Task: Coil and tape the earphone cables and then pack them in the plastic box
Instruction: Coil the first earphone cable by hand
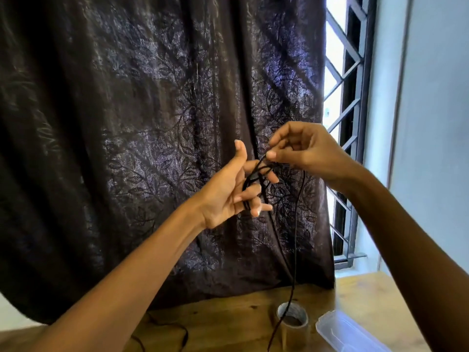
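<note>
Left hand (225,191): raised in mid-air, thumb up, fingers spread and half bent. I use them as the former, with loops of cable (295,237) wound round them.
Right hand (304,151): just beside and above the left, thumb and forefinger pinching the cable to lay a turn.
Cable: black. The coil sits on the left fingers, and the tail hangs down past the tape (291,318) to the surface (228,321).
Height: my guess is that holding it high lets the tail hang free of kinks.
Tape: roll lying flat below the hands, close by for the wrap.
Box (347,331): clear, near the tape on its right. I cannot tell if it is lidded.
Second cable (177,329): loose on the surface, left of the tape.
Room: open air around both hands, with the curtain (152,123) behind them. The surface's far edge meets the curtain.
Risk: the tail may snag the tape.
</note>
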A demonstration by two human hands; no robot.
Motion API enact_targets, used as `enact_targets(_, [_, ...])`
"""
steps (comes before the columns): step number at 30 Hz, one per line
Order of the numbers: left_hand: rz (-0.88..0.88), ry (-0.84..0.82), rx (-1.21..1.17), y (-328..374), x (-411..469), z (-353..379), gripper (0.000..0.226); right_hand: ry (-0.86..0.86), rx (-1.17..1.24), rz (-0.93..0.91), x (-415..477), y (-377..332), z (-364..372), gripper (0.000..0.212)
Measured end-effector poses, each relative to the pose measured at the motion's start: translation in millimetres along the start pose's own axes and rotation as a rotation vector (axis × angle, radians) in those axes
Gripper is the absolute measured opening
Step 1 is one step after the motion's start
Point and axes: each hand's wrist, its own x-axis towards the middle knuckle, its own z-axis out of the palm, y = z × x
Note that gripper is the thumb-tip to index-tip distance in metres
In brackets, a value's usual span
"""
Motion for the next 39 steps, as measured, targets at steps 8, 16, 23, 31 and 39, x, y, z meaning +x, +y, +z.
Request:
enact_targets(8, [0.087, 0.041, -0.241, 11, -2, -2, 0.073, 0.312, 0.065, 0.055, -17, 31, 17, 0.01])
enact_targets(16, [0.148, 0.128, -0.244, 11, 6, -5, 0.069, 0.407, 0.161, 0.31, -47, 87, 57, 0.015])
enact_targets(23, [0.144, 0.231, -0.225, -1, 12, -15, 0.064, 0.218, -0.18, 0.448, -76, 109, 85, 0.025])
enact_targets(31, [0.071, 0.32, -0.147, -24, 12, -30, 0.068, -0.222, -0.834, 0.167, -83, 33, 90, 0.037])
enact_targets(39, [-0.018, 0.222, -0.088, -29, 0, -16, 0.076, 0.014, -0.609, -0.074, -48, 3, 55, 0.013])
